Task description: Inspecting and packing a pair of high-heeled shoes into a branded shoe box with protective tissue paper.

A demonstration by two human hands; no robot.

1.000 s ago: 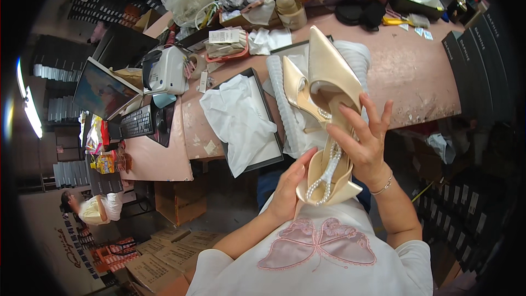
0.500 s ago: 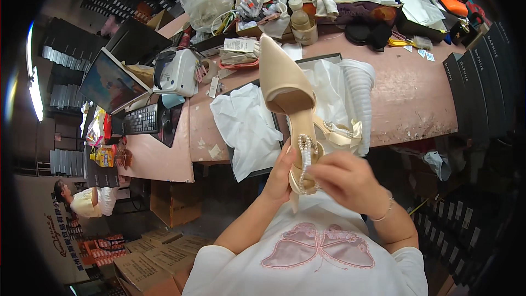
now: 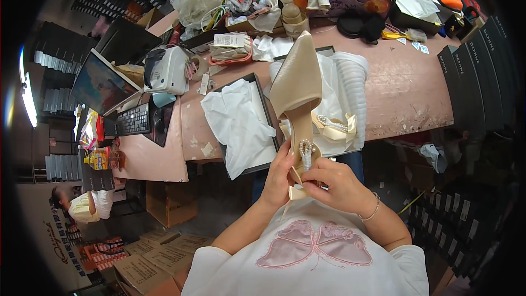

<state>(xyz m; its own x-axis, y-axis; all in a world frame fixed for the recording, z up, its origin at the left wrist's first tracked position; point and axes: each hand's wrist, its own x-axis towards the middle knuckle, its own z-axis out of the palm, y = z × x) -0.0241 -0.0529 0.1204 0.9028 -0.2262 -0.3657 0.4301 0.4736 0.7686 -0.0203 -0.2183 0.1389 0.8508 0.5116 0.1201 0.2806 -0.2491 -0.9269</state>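
Note:
A pointed champagne-beige satin shoe (image 3: 297, 85) is held up in front of me, toe away and heel end near my chest. My left hand (image 3: 278, 180) is wrapped round its left side near the heel. With thumb and fingertips pinched together, my right hand (image 3: 338, 185) grips the shoe's pearl-trimmed strap (image 3: 306, 152) at the heel end. A cream ribbon bow (image 3: 297, 192) hangs just below my fingers. Beyond my hands a matching shoe (image 3: 335, 127) with pearls and a bow lies on white tissue in an open box, partly hidden by the held shoe.
Left of the shoe, a dark box lid (image 3: 272, 111) holds white tissue paper (image 3: 236, 118). A label printer (image 3: 167, 71), keyboard (image 3: 134, 119) and monitor (image 3: 103, 85) stand at left. Dark shoeboxes (image 3: 475, 79) are stacked at right. Cluttered bins line the table's back; cartons (image 3: 143, 263) sit on the floor.
The shoe has turned slightly, its toe swinging right and showing more of its upper. My right hand, blurred before, has moved lower and now pinches the strap near the heel.

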